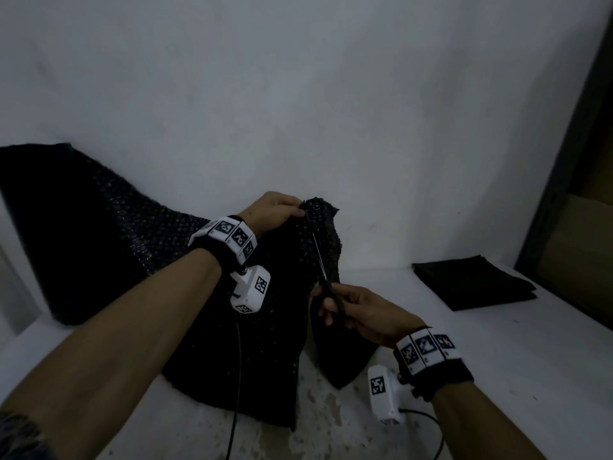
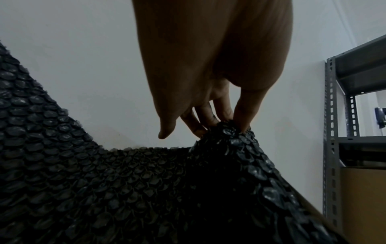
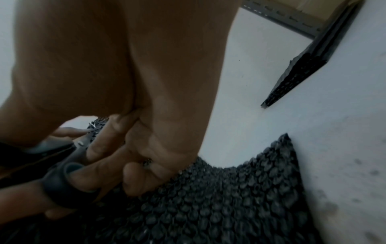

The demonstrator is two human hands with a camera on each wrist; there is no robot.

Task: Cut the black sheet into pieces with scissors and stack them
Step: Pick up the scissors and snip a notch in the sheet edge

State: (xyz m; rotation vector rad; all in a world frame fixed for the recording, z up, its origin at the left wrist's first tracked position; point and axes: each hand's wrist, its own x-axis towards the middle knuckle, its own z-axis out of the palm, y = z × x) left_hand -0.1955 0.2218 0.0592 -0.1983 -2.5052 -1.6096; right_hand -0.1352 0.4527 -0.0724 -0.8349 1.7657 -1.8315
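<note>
Cutting mid-sheet right now. Nearest: right hand (image 1: 361,313) has fingers through the handles of the scissors (image 1: 326,280), blades pointing up and away along the cut line. Whether the blades are parted or closed I can't tell; they're too dark against the sheet.

Black sheet (image 1: 258,327) is bubbled and limp, draped off the counter (image 1: 497,376). The cut looks well advanced: a narrow strip (image 1: 338,353) hangs to the right of the blades, while the main body runs left and rides up the wall (image 1: 298,94).

Further out, left hand (image 1: 275,209) pinches the raised top edge of the sheet just beyond the blade tips, thumb and fingertips (image 2: 242,118) clamped on the bunched material.

Doing it well, my read: keep that top edge taut so the sheet feeds straight into the blades, and use long strokes. Keep the left fingers clear, since the tips end close to them.

Farthest: stack of cut pieces (image 1: 474,282) lies flat on the counter to the right, well apart from both hands, next to the metal shelving (image 2: 332,115).
</note>
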